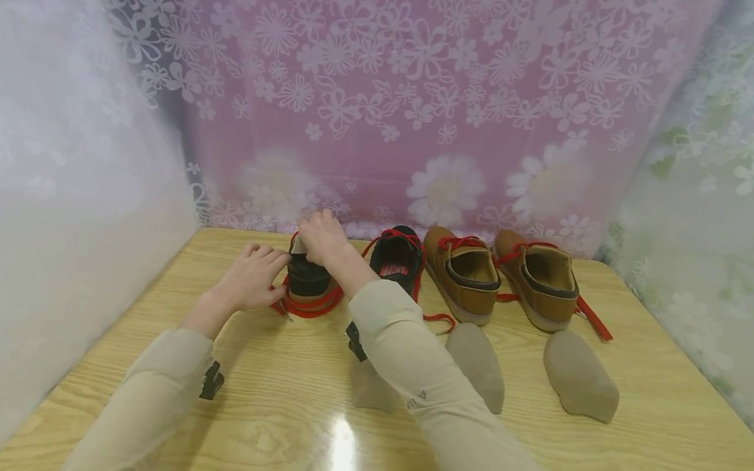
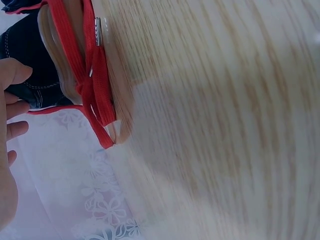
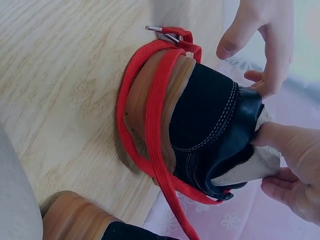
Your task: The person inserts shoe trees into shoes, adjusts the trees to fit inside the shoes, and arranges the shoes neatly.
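Note:
A black shoe (image 1: 307, 286) with a tan sole and red lace (image 3: 157, 107) stands at the table's back left, heel toward me. My right hand (image 1: 323, 237) is over its opening. In the right wrist view that hand (image 3: 300, 165) pinches a pale beige insole (image 3: 245, 170) between thumb and fingers; its lower part is hidden inside the shoe. My left hand (image 1: 250, 278) is beside the heel, fingertips touching the collar. Its thumb (image 3: 230, 45) stands apart from the shoe in the right wrist view.
Another black shoe (image 1: 399, 252) and two brown shoes (image 1: 465, 275) (image 1: 538, 281) line the back to the right. Beige insoles (image 1: 480, 366) (image 1: 580, 376) lie in front of them; another (image 1: 371, 386) is partly under my right sleeve. A pink flowered cloth (image 1: 377, 118) hangs behind the table (image 1: 283, 405).

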{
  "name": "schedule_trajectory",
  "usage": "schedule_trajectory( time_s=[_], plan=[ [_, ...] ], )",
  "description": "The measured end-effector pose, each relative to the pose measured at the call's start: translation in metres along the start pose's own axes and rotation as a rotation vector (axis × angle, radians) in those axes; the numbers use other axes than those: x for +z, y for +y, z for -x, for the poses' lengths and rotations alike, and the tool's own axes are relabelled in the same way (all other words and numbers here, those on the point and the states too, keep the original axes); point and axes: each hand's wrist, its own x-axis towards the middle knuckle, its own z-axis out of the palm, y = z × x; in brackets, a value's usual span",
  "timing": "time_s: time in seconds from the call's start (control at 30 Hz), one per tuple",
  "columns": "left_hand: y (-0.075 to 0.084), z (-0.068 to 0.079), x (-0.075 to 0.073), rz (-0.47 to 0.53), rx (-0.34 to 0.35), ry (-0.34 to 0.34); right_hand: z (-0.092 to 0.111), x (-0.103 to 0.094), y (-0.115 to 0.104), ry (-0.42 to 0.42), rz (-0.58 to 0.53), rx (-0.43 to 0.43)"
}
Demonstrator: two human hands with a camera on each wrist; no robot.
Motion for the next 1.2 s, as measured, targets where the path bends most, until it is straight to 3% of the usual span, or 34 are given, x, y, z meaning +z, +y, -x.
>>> schedule_trajectory(
  time_s=[0.37,0.73,1.0,1.2],
  plan=[
    [0.002,0.001,-0.001,-0.028,-0.001,-0.036,-0.001,0.010,-0.001,-0.003,-0.080,0.007],
    [0.000,0.001,-0.001,-0.018,0.010,0.004,-0.002,0.010,0.002,0.009,-0.128,0.022],
    [0.001,0.001,-0.002,-0.015,0.019,0.008,-0.001,0.011,0.011,0.091,-0.202,0.063],
    [0.002,0.001,-0.002,-0.025,0.015,0.003,-0.002,0.013,0.010,0.111,-0.192,0.083]
  ],
)
